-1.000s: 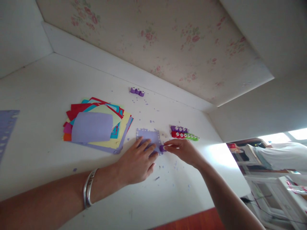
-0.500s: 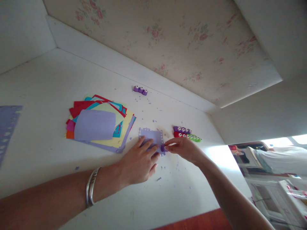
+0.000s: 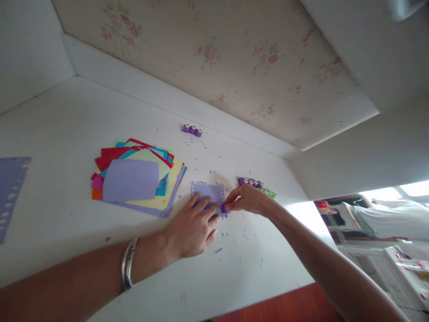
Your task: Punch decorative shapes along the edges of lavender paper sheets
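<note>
A: Pose over the white table [image 3: 271, 264]?
B: Left hand [image 3: 192, 230] palm-down, fingers parted, pressing, gripping nothing; right hand [image 3: 247, 199] angled inward, thumb and forefinger closed on purple punch.
A: Edges, room?
B: Paper stack [image 3: 130, 179] left of left fingers, tabletop between; lilac sheet [image 3: 214, 191] under them, holes along its borders; punch row [image 3: 250, 182] just beyond right fingers; purple punch [image 3: 224, 208] at sheet's right edge, within right fingertips.
</note>
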Available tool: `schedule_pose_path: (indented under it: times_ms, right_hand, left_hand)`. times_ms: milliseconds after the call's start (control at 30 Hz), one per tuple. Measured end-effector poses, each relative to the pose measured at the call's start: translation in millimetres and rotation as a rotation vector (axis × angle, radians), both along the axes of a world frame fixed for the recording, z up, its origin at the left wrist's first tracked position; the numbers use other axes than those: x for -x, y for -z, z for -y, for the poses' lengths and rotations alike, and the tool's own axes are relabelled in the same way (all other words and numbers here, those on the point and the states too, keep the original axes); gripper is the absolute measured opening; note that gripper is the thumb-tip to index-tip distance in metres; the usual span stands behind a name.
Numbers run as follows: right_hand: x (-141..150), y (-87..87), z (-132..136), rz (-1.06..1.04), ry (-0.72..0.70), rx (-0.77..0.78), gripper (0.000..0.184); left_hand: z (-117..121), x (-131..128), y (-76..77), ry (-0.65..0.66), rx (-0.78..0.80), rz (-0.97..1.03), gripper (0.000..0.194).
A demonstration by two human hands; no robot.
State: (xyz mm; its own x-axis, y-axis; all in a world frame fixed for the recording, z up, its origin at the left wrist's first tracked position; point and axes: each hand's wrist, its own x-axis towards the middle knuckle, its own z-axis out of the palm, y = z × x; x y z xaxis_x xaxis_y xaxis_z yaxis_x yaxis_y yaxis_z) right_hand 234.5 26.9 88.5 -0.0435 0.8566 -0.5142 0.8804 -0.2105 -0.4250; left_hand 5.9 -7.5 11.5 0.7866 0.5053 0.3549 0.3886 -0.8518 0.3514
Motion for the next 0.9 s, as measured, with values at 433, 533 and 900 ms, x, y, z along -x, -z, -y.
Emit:
schedule_pose_path:
  times_ms: [433,533,900]
  right_hand:
    - [-21.7,-8.5,21.1,-0.279,0.140,0.120,0.013]
    - [-33.5,-15.3,25.7,-0.151,0.115,0.113,0.016]
    - [-24.5,-8.8,57.1,0.083,0.060,-0.242,0.016]
  left_hand:
    - [-0.5,0.8,-0.1,0.008,-0.001,-0.008,0.031]
    - [-0.5,0.6,-0.2,0.006,0.013,-0.008,0.030]
    - [1.3,0.9,0.8,-0.002,0.018,-0.015,0.030]
